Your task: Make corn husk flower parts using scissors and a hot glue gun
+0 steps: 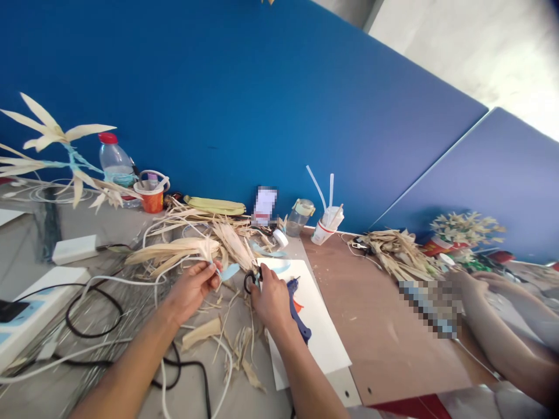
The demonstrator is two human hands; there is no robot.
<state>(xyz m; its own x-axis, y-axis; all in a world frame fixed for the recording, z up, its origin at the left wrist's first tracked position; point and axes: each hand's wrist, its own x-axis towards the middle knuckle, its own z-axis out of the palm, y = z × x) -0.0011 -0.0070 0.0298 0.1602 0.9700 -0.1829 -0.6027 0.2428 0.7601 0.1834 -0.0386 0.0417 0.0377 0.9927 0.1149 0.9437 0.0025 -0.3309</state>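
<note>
My left hand [196, 286] pinches the base of a pale corn husk piece [207, 249]. A light blue strip [229, 272] sticks out to the right from the same fingers. My right hand [273, 295] is closed on black-handled scissors [248, 283], whose blades I cannot make out. A blue glue gun [300, 317] with an orange trigger lies on white paper [325, 349] just right of that hand. Dry corn husks [172, 253] are heaped behind both hands, and husk scraps [203, 333] are scattered below them.
A power strip [48, 297] and looping cables crowd the left. Along the blue partition [244, 105] stand a red-capped bottle [114, 157], an orange bucket [152, 201], a phone [265, 206], a jar [299, 216] and a cup with straws [323, 231]. Another person's arms [489, 320] are at the right.
</note>
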